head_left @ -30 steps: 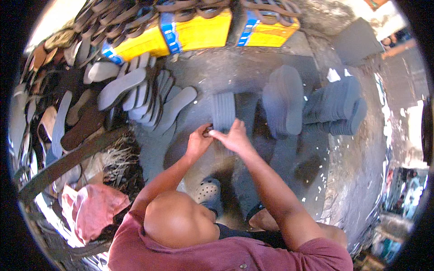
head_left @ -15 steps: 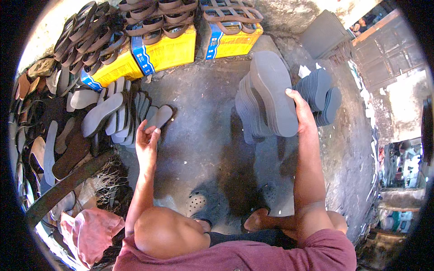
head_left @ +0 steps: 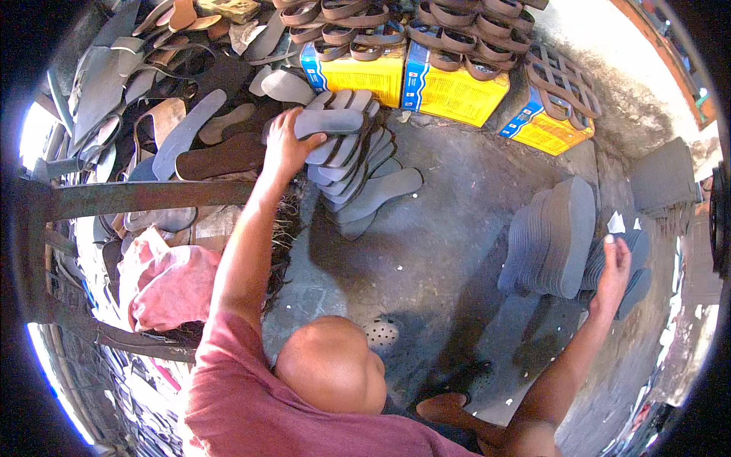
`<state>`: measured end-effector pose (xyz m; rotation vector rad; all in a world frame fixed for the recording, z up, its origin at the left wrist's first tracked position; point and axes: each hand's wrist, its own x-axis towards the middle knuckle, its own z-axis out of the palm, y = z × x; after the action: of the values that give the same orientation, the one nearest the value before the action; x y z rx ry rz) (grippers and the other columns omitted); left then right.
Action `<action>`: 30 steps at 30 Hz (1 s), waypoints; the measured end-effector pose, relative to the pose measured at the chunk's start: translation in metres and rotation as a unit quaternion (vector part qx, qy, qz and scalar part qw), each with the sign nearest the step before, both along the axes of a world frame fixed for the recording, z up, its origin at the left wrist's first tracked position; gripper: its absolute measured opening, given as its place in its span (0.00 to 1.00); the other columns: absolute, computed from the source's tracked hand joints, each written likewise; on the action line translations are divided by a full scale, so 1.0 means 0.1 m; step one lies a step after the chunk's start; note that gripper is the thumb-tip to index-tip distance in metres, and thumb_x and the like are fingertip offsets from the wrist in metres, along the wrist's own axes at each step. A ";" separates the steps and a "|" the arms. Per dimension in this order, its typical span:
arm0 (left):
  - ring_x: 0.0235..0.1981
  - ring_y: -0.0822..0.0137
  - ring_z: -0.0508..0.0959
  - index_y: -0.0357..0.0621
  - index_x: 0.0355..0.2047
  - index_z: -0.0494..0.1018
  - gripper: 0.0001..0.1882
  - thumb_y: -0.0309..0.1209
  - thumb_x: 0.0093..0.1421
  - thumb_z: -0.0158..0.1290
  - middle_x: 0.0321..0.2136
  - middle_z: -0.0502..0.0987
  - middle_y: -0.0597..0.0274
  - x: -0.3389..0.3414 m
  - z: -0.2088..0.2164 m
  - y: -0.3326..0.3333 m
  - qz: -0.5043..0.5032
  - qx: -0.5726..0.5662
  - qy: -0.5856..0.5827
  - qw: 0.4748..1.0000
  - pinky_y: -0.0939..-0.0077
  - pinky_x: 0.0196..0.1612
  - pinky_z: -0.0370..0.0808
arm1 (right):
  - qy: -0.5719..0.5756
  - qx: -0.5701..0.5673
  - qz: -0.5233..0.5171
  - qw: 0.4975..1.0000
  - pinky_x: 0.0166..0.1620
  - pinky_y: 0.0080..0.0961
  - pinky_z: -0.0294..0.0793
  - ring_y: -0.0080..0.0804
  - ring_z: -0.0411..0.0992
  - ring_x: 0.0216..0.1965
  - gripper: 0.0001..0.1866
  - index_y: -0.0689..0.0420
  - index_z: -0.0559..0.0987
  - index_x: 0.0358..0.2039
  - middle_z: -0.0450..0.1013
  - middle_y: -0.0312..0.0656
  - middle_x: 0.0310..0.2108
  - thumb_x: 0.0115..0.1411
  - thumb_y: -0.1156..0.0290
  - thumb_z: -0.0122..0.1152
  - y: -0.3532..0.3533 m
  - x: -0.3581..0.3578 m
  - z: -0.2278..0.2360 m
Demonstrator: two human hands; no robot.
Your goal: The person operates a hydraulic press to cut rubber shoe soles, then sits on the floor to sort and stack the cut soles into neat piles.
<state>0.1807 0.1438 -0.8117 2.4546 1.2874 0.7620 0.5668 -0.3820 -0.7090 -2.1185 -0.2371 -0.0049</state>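
Note:
My left hand [head_left: 285, 148] has its thumb and fingers closed round the end of a grey shoe sole [head_left: 335, 121]. This sole lies on top of a fanned pile of grey soles [head_left: 343, 171] with dark edges, left of the middle. One sole [head_left: 392, 188] of that pile sticks out to the right. On the right, my right hand [head_left: 611, 278] is raised with its fingers stretched and nothing in them. Beside it stands a tall row of dark grey soles [head_left: 548, 240]. A second stack of smaller soles [head_left: 638, 255] is partly hidden behind that hand.
Yellow and blue boxes [head_left: 449, 84] at the back carry brown sandal straps [head_left: 476, 38]. Loose soles and scraps [head_left: 190, 133] crowd the left side. A wooden bar [head_left: 152, 199] and a pink cloth [head_left: 171, 278] lie near my left arm. Grey sheets [head_left: 662, 179] lean at the right.
The view has swung left. My left hand has moved from beside the fanned pile onto its top sole and closed round it. My right hand has come off the tall row of soles.

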 end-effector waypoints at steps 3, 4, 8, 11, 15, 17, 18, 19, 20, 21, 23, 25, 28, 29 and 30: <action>0.76 0.48 0.51 0.51 0.73 0.57 0.69 0.64 0.35 0.75 0.75 0.54 0.52 -0.02 -0.11 0.39 0.001 -0.009 0.186 0.983 0.22 0.69 0.50 | -0.068 0.039 0.076 0.994 0.67 0.36 0.63 0.38 0.69 0.62 0.29 0.60 0.74 0.63 0.72 0.48 0.61 0.68 0.56 0.65 0.35 -0.38 0.29; 0.77 0.46 0.49 0.56 0.74 0.54 0.74 0.68 0.28 0.75 0.76 0.52 0.57 -0.11 -0.17 0.57 0.002 -0.071 0.188 0.980 0.13 0.66 0.46 | -0.075 0.049 0.118 0.989 0.66 0.36 0.64 0.37 0.69 0.62 0.28 0.59 0.74 0.63 0.72 0.46 0.61 0.68 0.58 0.65 0.52 -0.55 0.34; 0.75 0.46 0.53 0.56 0.75 0.53 0.73 0.62 0.30 0.77 0.71 0.60 0.56 0.32 0.03 0.38 -0.053 -0.161 0.331 0.928 0.19 0.68 0.50 | -0.041 0.054 0.241 0.968 0.62 0.34 0.70 0.35 0.70 0.60 0.27 0.56 0.75 0.62 0.74 0.42 0.59 0.64 0.66 0.70 0.82 -0.95 0.27; 0.74 0.47 0.55 0.46 0.72 0.56 0.68 0.57 0.33 0.77 0.69 0.60 0.53 0.49 -0.05 0.35 -0.089 -0.144 0.398 0.902 0.21 0.68 0.52 | 0.041 0.013 0.319 0.947 0.59 0.35 0.74 0.35 0.71 0.59 0.27 0.56 0.76 0.60 0.73 0.42 0.59 0.62 0.65 0.72 1.06 -1.11 -0.01; 0.67 0.47 0.67 0.38 0.64 0.63 0.56 0.44 0.37 0.78 0.62 0.68 0.48 0.52 -0.16 -0.01 -0.134 -0.048 0.336 0.931 0.39 0.65 0.66 | 0.096 -0.007 0.356 0.929 0.57 0.35 0.74 0.37 0.73 0.55 0.30 0.55 0.77 0.59 0.74 0.45 0.58 0.58 0.61 0.76 1.31 -1.35 -0.47; 0.61 0.47 0.73 0.40 0.58 0.68 0.50 0.41 0.36 0.78 0.57 0.73 0.50 0.71 -0.06 -0.61 -0.214 -0.031 0.356 0.909 0.45 0.62 0.69 | 0.019 -0.043 0.364 0.930 0.58 0.40 0.74 0.44 0.73 0.57 0.37 0.57 0.74 0.61 0.73 0.51 0.59 0.54 0.57 0.79 1.43 -1.49 -0.53; 0.56 0.52 0.76 0.42 0.55 0.70 0.37 0.39 0.46 0.72 0.54 0.75 0.52 0.66 -0.16 -0.88 -0.300 0.078 0.338 0.888 0.46 0.61 0.70 | -0.060 -0.058 0.384 0.919 0.58 0.42 0.74 0.48 0.72 0.58 0.40 0.58 0.72 0.62 0.72 0.54 0.59 0.53 0.55 0.80 1.55 -1.59 -0.59; 0.52 0.56 0.76 0.45 0.53 0.70 0.26 0.35 0.55 0.62 0.51 0.75 0.55 0.63 -0.26 -1.28 -0.314 0.224 0.345 0.856 0.45 0.62 0.69 | -0.138 -0.073 0.401 0.903 0.58 0.45 0.74 0.52 0.71 0.59 0.43 0.59 0.71 0.63 0.71 0.57 0.60 0.52 0.54 0.80 1.68 -1.68 -0.72; 0.52 0.59 0.75 0.48 0.52 0.70 0.21 0.35 0.58 0.54 0.51 0.74 0.60 0.56 -0.40 -1.55 -0.342 0.375 0.332 0.795 0.42 0.62 0.68 | -0.216 -0.086 0.415 0.880 0.59 0.47 0.74 0.55 0.71 0.60 0.47 0.60 0.69 0.64 0.70 0.59 0.61 0.50 0.52 0.81 1.79 -1.75 -0.87; 0.53 0.60 0.74 0.50 0.52 0.69 0.22 0.37 0.57 0.55 0.51 0.72 0.62 0.65 -0.47 -1.68 -0.466 0.255 0.240 0.813 0.40 0.65 0.65 | -0.101 -0.109 0.485 0.862 0.58 0.50 0.73 0.63 0.70 0.60 0.49 0.62 0.67 0.64 0.70 0.64 0.60 0.49 0.49 0.81 1.81 -1.77 -1.07; 0.61 0.55 0.70 0.45 0.58 0.69 0.34 0.44 0.53 0.63 0.55 0.71 0.55 0.74 -0.20 -1.76 -0.469 0.188 0.159 0.848 0.37 0.69 0.59 | 0.173 -0.249 0.457 0.836 0.60 0.44 0.72 0.61 0.70 0.61 0.46 0.60 0.69 0.62 0.69 0.64 0.61 0.51 0.50 0.80 1.78 -1.72 -1.13; 0.64 0.53 0.69 0.45 0.62 0.68 0.46 0.53 0.46 0.70 0.61 0.69 0.53 0.79 0.09 -1.36 -0.394 0.098 0.120 0.906 0.40 0.69 0.59 | 0.044 -0.249 0.398 0.882 0.55 0.47 0.74 0.60 0.73 0.54 0.36 0.61 0.70 0.57 0.73 0.61 0.53 0.56 0.52 0.75 1.45 -1.69 -1.30; 0.59 0.47 0.76 0.40 0.62 0.70 0.44 0.47 0.50 0.72 0.59 0.75 0.40 0.71 0.12 -0.27 -0.045 -0.181 0.049 0.981 0.53 0.63 0.73 | -0.052 -0.327 0.292 0.897 0.51 0.51 0.74 0.58 0.74 0.50 0.29 0.60 0.70 0.54 0.74 0.56 0.47 0.61 0.56 0.69 0.86 -1.72 -1.70; 0.58 0.48 0.78 0.38 0.61 0.71 0.37 0.42 0.54 0.69 0.56 0.78 0.39 0.60 -0.11 -0.03 0.002 -0.104 0.089 0.991 0.53 0.62 0.73 | -0.003 -0.385 0.305 0.871 0.52 0.52 0.75 0.58 0.73 0.51 0.30 0.61 0.69 0.53 0.73 0.55 0.49 0.61 0.54 0.69 0.65 -1.70 -1.98; 0.60 0.45 0.76 0.39 0.63 0.70 0.36 0.42 0.57 0.67 0.57 0.77 0.39 0.06 -0.63 0.57 0.047 -0.030 0.116 0.992 0.53 0.63 0.73 | 0.043 -0.377 0.312 0.871 0.53 0.52 0.75 0.57 0.73 0.51 0.30 0.62 0.69 0.52 0.73 0.55 0.49 0.62 0.53 0.68 0.77 -1.80 -2.12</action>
<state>0.1865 0.2008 -0.8744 2.5073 1.4928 0.4606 0.3871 -0.3053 -0.9208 -2.6932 -0.9943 0.6594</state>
